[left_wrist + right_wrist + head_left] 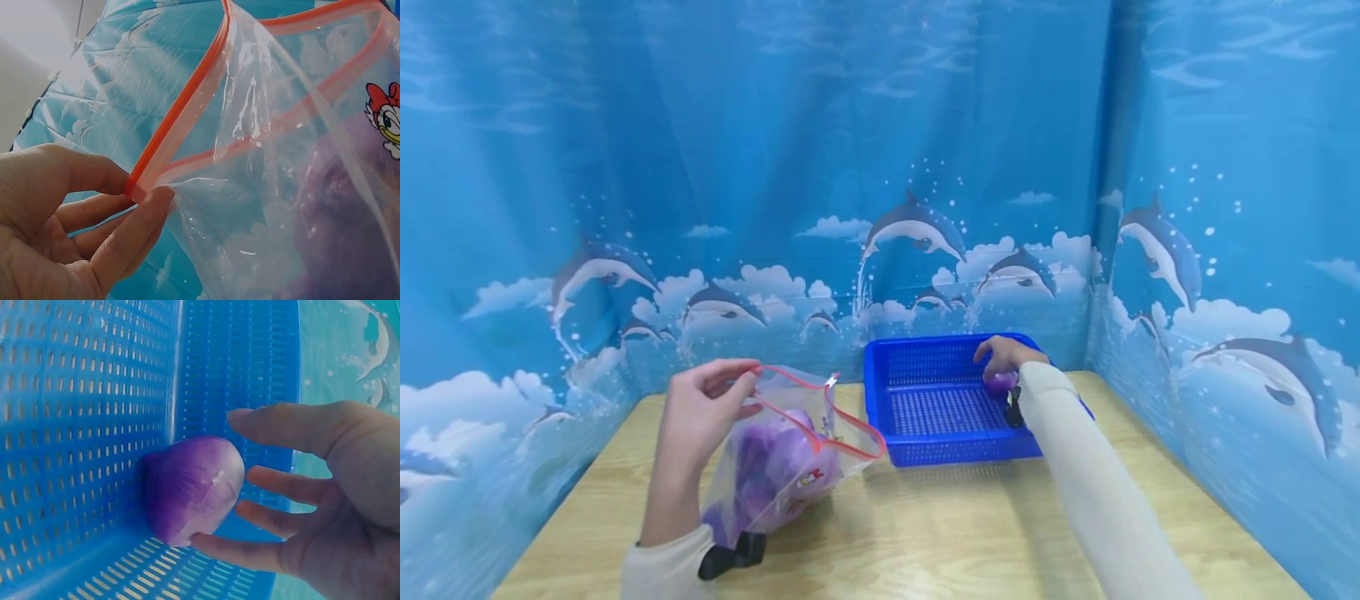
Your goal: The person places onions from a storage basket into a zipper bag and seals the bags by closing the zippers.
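My left hand (696, 417) pinches the corner of a clear zip bag (861, 452) between thumb and fingers, at its red-orange zip edge. The bag's mouth gapes, and several rounded purple things (797, 458) show through its plastic. Inside the blue basket (955, 452), my right hand (1006, 354) reaches to the right end. There lies a rounded purple-and-white thing (197, 487), onion-like in shape. In the right wrist view the fingers spread beside it; the lowest fingertip (200, 540) seems to touch it, while the thumb stands apart.
The basket has slotted walls and stands at the back of a light wooden table (940, 533). Behind and beside the table hangs a blue curtain (812, 167) printed with dolphins and clouds. A cartoon duck print (387, 119) is on the bag.
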### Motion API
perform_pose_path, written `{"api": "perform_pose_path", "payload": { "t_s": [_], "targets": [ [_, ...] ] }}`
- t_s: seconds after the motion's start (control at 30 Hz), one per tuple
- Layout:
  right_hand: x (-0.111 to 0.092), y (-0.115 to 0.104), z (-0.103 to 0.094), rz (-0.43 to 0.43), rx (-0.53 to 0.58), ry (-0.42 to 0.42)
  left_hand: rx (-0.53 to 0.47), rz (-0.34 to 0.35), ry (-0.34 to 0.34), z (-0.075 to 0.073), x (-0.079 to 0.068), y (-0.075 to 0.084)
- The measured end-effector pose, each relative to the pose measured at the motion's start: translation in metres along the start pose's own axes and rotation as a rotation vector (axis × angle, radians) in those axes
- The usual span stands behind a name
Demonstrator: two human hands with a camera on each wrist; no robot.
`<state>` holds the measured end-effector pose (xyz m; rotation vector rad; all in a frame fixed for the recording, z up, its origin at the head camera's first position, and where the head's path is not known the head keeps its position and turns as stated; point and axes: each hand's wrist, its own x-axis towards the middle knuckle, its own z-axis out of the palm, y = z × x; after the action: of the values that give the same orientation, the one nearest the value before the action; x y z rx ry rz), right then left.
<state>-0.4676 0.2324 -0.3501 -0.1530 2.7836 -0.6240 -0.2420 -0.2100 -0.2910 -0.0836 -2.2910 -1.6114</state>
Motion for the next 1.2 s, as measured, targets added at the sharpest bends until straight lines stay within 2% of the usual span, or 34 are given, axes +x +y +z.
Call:
{"api": "perform_pose_path", "payload": {
  "t_s": [0.13,0.4,0.57,0.67,0.8,1.0,1.2],
  "targets": [
    [0.003,0.002,0.0,0.021,0.014,0.005,0.003,0.007,-0.002,0.0,0.001,-0.001],
    [0.011,0.013,0.011,-0.014,-0.014,-0.001,0.001,0.006,0.001,0.001,0.0,0.001],
    [0.012,0.011,0.014,0.037,0.037,-0.011,-0.004,0.012,0.008,0.001,0.0,0.002],
    [0.013,0.011,0.015,0.061,0.02,-0.009,-0.001,0.016,0.011,0.001,0.0,0.002],
    [0.012,0.011,0.013,0.016,-0.034,-0.016,0.0,0.018,0.013,0.001,0.0,0.002],
    [0.008,0.007,0.007,-0.063,0.006,-0.039,-0.002,0.019,0.007,0.0,0.0,0.003],
    [0.005,0.006,0.008,-0.062,0.023,-0.047,-0.008,0.008,0.005,-0.001,-0.001,0.002]
  ]
}}
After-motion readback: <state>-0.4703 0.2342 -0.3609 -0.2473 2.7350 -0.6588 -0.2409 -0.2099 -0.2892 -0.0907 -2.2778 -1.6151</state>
